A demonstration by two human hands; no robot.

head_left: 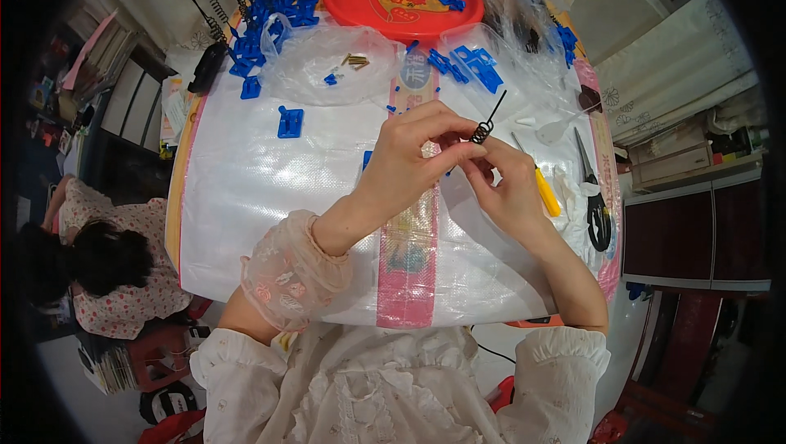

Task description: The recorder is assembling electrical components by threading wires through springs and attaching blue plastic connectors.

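Note:
Between the fingertips of both hands is a black wire coil spring (482, 130), its long straight end pointing up and to the right. My left hand (405, 149) is closed on it with thumb and forefinger. My right hand (509, 186) pinches it from below and the right; the spring's lower end is mostly hidden by the fingers. Part of a blue plastic piece (367, 159) shows behind my left hand. A second blue plastic piece (290, 123) lies apart, farther left. Beside my right hand lies a yellow-handled screwdriver (547, 192).
Black-handled scissors (599, 223) lie at the table's right. A red tray (352, 10) with blue pieces stands at the back, near a clear bag (307, 76) with brass-coloured pins. Blue pieces with upright springs (278, 43) crowd the back left. Another person (123, 297) sits at left.

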